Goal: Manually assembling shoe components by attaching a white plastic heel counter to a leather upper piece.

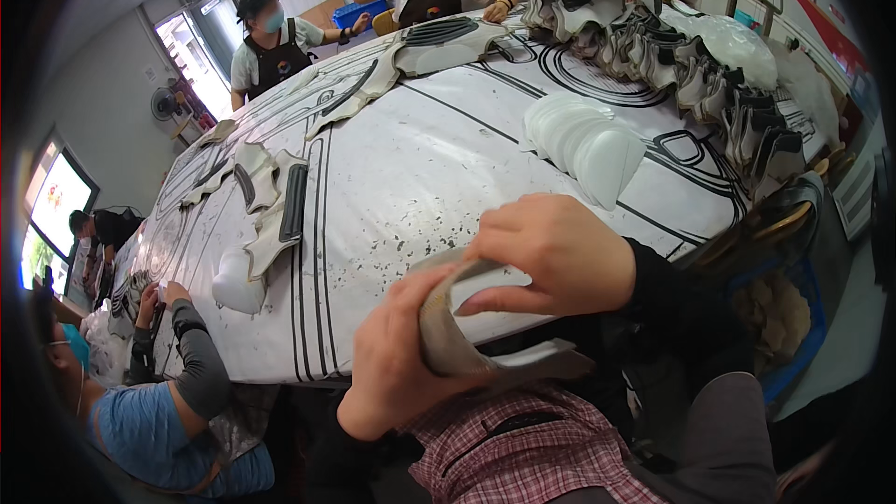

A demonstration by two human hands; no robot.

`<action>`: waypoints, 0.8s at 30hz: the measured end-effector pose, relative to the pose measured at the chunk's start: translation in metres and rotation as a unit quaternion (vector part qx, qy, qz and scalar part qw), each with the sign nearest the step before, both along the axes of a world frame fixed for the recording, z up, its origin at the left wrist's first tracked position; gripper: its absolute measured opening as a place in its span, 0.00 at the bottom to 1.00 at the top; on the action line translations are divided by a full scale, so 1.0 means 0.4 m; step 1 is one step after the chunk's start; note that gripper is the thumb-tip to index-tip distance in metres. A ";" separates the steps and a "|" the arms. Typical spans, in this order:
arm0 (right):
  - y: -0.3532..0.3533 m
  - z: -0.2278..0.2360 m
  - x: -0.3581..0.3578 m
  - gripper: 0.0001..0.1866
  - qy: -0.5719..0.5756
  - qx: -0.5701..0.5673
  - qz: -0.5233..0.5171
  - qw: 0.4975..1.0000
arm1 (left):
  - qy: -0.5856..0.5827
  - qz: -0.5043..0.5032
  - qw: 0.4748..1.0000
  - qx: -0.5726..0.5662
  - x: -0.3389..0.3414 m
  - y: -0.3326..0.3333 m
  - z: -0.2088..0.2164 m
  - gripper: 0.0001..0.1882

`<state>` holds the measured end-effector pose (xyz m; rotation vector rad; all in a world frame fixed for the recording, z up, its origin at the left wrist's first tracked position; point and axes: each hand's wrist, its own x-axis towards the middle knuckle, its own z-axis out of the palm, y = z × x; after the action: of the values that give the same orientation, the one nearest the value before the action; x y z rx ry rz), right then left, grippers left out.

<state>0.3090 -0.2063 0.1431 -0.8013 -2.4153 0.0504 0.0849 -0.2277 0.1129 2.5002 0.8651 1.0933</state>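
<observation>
In front of my lap, at the table's near edge, I hold a curved grey-beige shoe upper (437, 329), bent into a loop. My left hand (392, 359) wraps round its left side, the fingers closed on the outer face. My right hand (555, 257) grips the top edge, with the thumb inside the loop. A pale flap of the piece stretches to the lower right. Beyond my right hand lies a fanned stack of white half-round sheets (593, 145), apart from both hands.
Many grey shoe uppers (672, 61) stand in a long row at the right. More flat uppers (266, 191) and white pieces (238, 282) lie left on the table (383, 168). A blue crate (793, 355) stands at the right. Several people sit around the table, one (177, 411) close at left.
</observation>
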 end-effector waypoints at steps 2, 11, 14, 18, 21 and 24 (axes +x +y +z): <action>-0.002 0.000 0.003 0.22 0.090 -0.009 -0.026 0.996 | -0.007 0.042 0.999 -0.005 -0.009 0.002 0.007 0.49; -0.075 0.005 -0.080 0.15 0.118 0.097 0.002 0.988 | -0.028 0.123 0.987 0.100 -0.007 0.025 0.001 0.51; -0.072 -0.011 -0.088 0.13 0.149 0.043 0.034 0.987 | -0.060 0.092 0.994 0.012 -0.013 0.021 -0.025 0.49; -0.072 -0.014 -0.095 0.12 0.154 0.011 0.068 0.986 | -0.058 0.063 0.996 -0.038 -0.027 0.005 -0.038 0.47; -0.070 -0.001 -0.072 0.11 0.136 -0.032 0.134 0.981 | -0.039 -0.028 0.988 -0.150 -0.021 -0.004 -0.017 0.45; -0.072 -0.014 -0.075 0.12 0.152 -0.046 0.135 0.978 | -0.054 -0.010 0.977 -0.205 -0.032 0.003 -0.039 0.45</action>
<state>0.2790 -0.2349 0.1373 -0.4590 -2.2227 0.3679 0.0720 -0.2265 0.0974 2.0859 0.9245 0.9237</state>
